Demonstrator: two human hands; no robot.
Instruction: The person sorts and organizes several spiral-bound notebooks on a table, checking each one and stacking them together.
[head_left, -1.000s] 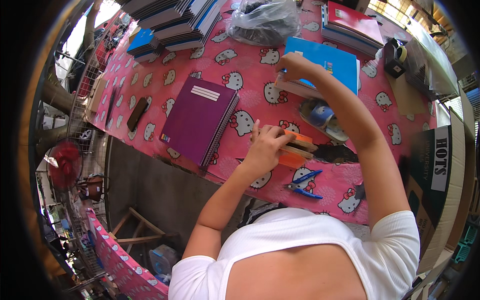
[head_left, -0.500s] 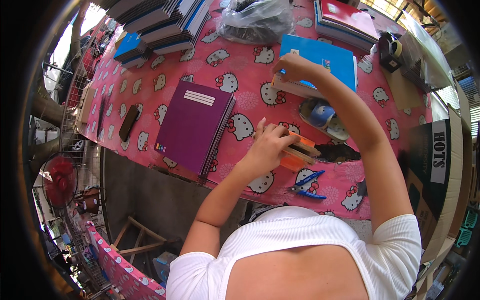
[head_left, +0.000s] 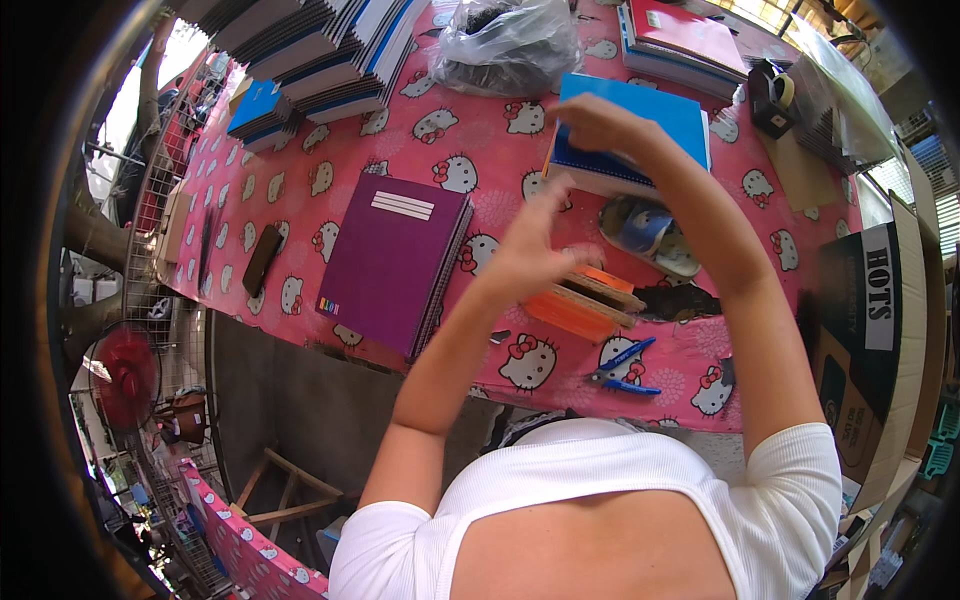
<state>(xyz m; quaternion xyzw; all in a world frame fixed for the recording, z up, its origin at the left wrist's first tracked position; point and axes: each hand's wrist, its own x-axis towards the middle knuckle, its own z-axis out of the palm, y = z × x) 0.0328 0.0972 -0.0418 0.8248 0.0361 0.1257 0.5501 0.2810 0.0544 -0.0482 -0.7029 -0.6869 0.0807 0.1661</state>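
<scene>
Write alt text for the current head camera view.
A right hand over a blue notebook on a pink table, the blurred left hand open by an orange object. A purple notebook lies left, blue pliers near the front.

It looks like a small, makeshift notebook-binding workshop: stacked spiral notebooks (head_left: 335, 65), a blue notebook (head_left: 645, 112), blue-handled nippers (head_left: 628, 380) and a tape dispenser (head_left: 770, 100) share the pink-covered counter (head_left: 405, 150), beside a wire-mesh wall (head_left: 140, 215).
</scene>
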